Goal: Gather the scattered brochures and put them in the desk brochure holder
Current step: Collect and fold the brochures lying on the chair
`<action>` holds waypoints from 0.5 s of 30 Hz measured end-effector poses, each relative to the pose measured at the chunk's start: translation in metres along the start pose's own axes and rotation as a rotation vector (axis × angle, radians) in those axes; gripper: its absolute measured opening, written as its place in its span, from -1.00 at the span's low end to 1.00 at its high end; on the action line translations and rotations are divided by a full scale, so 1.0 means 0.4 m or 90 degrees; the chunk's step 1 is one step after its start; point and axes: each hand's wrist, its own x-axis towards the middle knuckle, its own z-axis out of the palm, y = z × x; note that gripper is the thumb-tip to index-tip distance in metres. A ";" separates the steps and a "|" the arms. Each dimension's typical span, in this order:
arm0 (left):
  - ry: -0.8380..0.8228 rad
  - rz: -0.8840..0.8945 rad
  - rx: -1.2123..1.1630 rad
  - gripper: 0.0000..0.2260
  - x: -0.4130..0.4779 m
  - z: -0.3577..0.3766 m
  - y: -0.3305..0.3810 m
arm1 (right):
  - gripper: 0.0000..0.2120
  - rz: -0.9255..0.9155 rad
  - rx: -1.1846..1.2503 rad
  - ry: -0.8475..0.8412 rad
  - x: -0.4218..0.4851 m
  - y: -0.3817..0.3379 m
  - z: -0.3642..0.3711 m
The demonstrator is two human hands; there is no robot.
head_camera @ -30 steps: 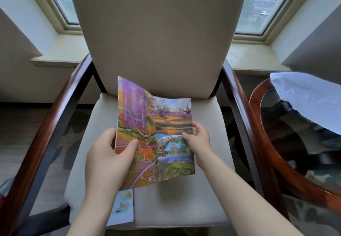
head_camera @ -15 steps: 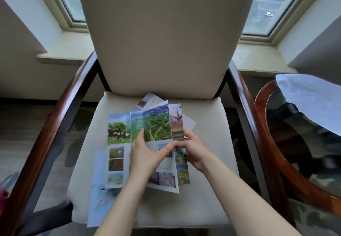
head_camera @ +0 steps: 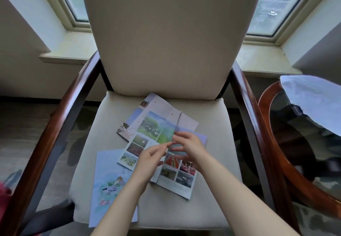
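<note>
Everything you need lies on the armchair seat. The round side table to its right, half under a white cloth, shows no holder, so the drop-off is out of view. At the seat's front-left corner a pale blue brochure overhangs the edge; take it early, since I judge it could slide off. In the seat's middle the open photo brochure overlaps a paler brochure nearer the backrest. Your right hand pinches the photo brochure at its fold. Your left hand bends its fingers onto the page, though blur hides whether they grip. Close it along the fold, then stack the others beneath.
</note>
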 end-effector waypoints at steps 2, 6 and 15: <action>-0.050 -0.061 -0.060 -0.75 -0.006 -0.019 -0.019 | -0.61 0.031 -0.019 -0.012 0.002 0.010 0.000; -0.098 -0.109 -0.028 -0.69 -0.001 -0.020 -0.049 | -0.63 -0.016 -0.201 0.097 0.022 0.053 0.007; 0.406 -0.181 0.018 -0.63 0.051 -0.161 -0.158 | -0.47 -0.067 -0.028 0.086 -0.006 0.044 -0.047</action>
